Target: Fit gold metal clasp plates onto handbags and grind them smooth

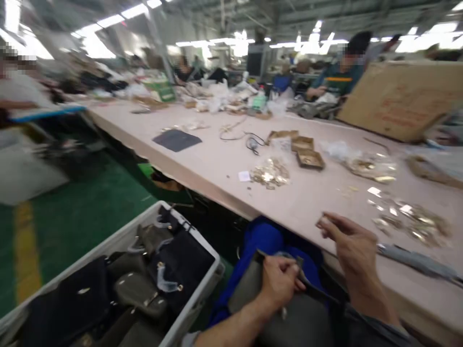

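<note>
On my lap lies a dark grey-green bag point(304, 318), its upper edge pinched by my left hand point(278, 282). That hand is closed, with the fingers around the bag's edge near a dark strap. Above the table's front edge, my right hand point(356, 246) is raised with thumb and fingers pressed together; whatever is between them is too small or blurred to tell. Right of it are a heap of shiny gold metal pieces point(421, 224) and a tool with a grey wrapped handle point(419, 258). A second pile of gold metal pieces point(271, 173) lies farther back.
A white bin point(213, 255) full of dark bags stands at my left. On the pink-topped table point(202, 168) are a dark fabric piece point(177, 140), small cardboard boxes point(309, 158) and plastic bags. A large cardboard box point(401, 99) leans back right, near a co-worker point(340, 79).
</note>
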`<action>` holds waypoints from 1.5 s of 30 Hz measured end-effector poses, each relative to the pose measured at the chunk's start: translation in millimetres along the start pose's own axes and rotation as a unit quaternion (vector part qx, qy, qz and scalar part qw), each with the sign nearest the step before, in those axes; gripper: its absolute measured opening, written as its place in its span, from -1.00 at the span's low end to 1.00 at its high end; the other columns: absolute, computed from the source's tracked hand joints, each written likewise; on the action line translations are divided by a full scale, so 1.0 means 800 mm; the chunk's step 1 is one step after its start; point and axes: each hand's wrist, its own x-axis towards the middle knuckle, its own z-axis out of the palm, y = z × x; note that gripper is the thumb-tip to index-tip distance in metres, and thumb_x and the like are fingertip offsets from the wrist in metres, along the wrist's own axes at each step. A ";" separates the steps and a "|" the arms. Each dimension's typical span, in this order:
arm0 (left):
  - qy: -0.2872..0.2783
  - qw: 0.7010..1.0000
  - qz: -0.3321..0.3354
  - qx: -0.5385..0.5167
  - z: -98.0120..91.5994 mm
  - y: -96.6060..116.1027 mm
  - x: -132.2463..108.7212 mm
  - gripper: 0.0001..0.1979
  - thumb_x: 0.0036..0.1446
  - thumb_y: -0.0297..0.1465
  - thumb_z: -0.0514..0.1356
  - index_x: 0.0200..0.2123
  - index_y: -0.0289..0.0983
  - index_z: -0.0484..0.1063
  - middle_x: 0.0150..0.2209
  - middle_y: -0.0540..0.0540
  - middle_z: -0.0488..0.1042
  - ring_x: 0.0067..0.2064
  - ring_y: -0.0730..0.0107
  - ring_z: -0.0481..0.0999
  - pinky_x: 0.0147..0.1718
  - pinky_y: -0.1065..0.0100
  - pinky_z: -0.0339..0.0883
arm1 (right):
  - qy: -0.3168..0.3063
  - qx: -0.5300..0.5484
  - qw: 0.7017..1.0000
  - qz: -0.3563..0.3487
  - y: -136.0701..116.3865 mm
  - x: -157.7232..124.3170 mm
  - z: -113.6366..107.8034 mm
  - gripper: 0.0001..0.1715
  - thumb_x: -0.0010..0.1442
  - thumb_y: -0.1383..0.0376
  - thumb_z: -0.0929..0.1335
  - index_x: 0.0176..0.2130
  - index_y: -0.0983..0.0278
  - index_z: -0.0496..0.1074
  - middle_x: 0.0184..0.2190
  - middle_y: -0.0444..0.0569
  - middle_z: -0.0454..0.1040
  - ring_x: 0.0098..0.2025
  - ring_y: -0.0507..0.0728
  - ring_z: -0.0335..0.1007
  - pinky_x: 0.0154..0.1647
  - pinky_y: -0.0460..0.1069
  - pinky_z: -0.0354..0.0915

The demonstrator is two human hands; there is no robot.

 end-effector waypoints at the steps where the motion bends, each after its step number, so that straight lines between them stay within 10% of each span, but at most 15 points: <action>1: -0.010 1.000 0.009 0.013 0.013 -0.010 0.003 -0.73 0.29 -0.32 0.25 -0.34 -0.42 0.61 -0.58 -0.08 0.53 -0.58 0.44 0.53 -0.56 0.48 0.41 | 0.008 -0.001 1.000 0.019 0.008 -0.015 -0.026 -0.50 0.15 0.06 0.55 -0.06 0.36 0.58 -0.37 0.01 0.55 -0.44 0.10 0.45 -0.40 0.02 0.44; 10: -0.064 0.995 0.057 0.048 0.013 -0.014 0.012 -0.71 0.23 -0.36 0.22 -0.09 -0.38 0.67 -0.35 -0.22 0.67 -0.46 0.33 0.66 -0.49 0.47 0.55 | -0.085 0.042 0.992 0.078 0.053 -0.105 -0.051 -0.70 0.24 0.12 0.48 -0.12 0.26 0.62 -0.48 -0.09 0.49 -0.42 0.09 0.42 -0.28 0.02 0.37; 45: -0.133 0.987 0.087 0.032 0.010 0.005 0.000 -0.73 0.25 -0.40 0.19 -0.13 -0.36 0.68 -0.41 -0.08 0.57 -0.44 0.42 0.62 -0.40 0.46 0.56 | -0.110 -0.005 0.991 0.078 0.062 -0.120 -0.031 -0.72 0.24 0.09 0.47 -0.16 0.22 0.66 -0.37 -0.02 0.49 -0.38 0.12 0.47 -0.32 0.02 0.42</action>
